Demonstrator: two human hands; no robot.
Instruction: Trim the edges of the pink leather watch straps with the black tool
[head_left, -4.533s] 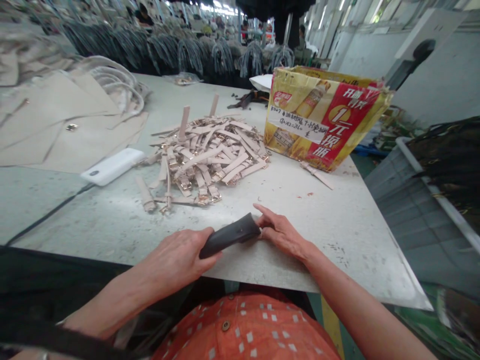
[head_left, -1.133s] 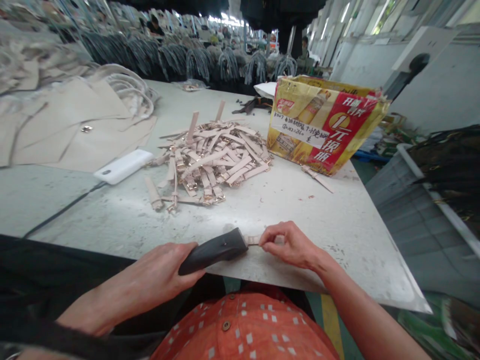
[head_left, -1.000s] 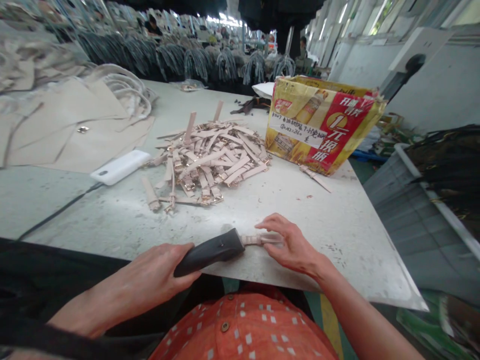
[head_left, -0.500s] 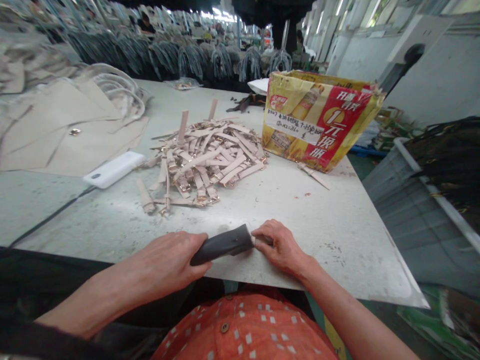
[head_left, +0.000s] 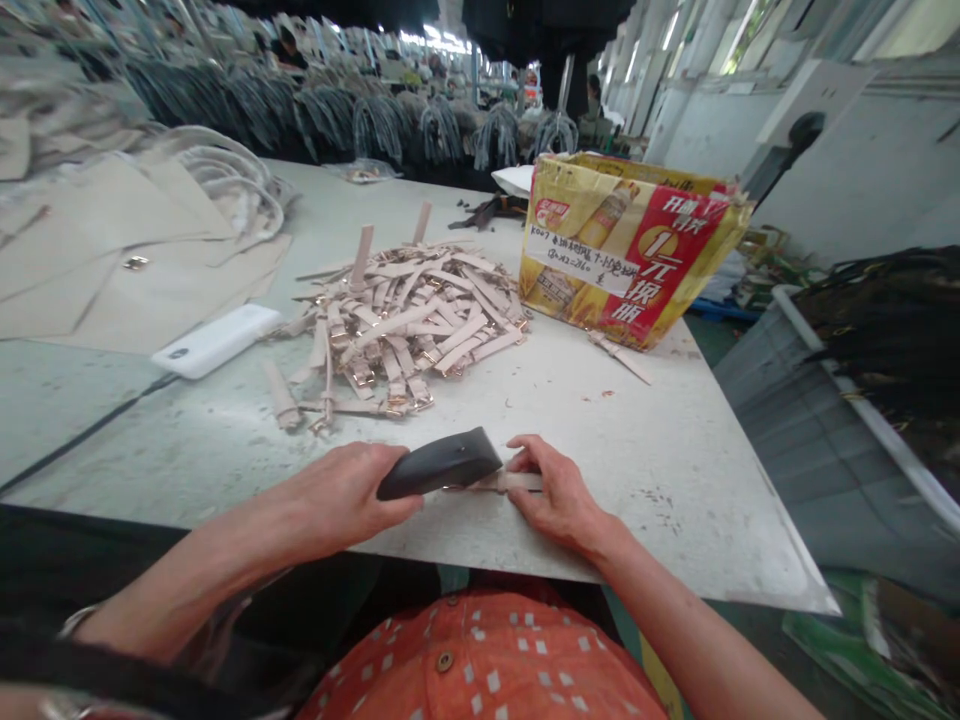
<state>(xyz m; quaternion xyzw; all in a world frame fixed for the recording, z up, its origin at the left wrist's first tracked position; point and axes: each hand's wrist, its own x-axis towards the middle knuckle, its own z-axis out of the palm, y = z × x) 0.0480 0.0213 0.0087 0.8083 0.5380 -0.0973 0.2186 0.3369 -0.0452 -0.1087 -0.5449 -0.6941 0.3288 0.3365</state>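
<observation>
My left hand is closed round a smooth, black, chunky hand-held tool, whose broad end points right. I cannot make out its exact kind. Under that end, a beige strap lies at the table surface. My right hand pinches the strap between thumb and fingers, just right of the tool. The strap's left end is partly hidden by the tool. Beyond both hands spreads a heap of similar beige buckle straps with gold-coloured buckles.
A yellow and red cardboard box stands behind my right hand, with a single strap before it. To the left are a white power bank with a black cable and beige flat pieces. A grey bin stands off the table's right edge.
The black tool has lifted and tilted up slightly, uncovering more of the strap beneath it. My right fingers have shifted on the strap. The whole view has moved a little.
</observation>
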